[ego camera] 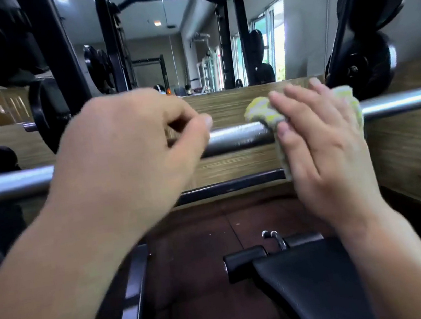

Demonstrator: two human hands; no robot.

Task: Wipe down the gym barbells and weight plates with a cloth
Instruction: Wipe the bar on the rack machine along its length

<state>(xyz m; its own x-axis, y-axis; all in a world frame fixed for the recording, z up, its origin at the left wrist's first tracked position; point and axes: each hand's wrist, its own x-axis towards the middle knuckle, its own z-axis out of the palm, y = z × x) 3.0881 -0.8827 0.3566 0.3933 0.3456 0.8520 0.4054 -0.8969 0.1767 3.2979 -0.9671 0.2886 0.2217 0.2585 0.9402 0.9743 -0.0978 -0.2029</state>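
The barbell (241, 135) lies across the view above a padded bench (313, 279), and its shaft is the part being wiped. A yellow-green cloth (259, 112) is draped over the bar right of its middle. It is pressed there by the right hand (325, 144), whose fingers are laid straight over the cloth and not curled round it. The left hand (128, 154) is seen in front of the bar further left, fingers curled. It is blurred, and whether the bar is held cannot be told. Black weight plates (363, 67) are stored at the right, and another plate (48, 113) is seen at the left; none is touched. The plates are judged not yet done. For the next move, the cloth would need to be wrapped closer round the bar and drawn along it, with the bar steadied against rolling.
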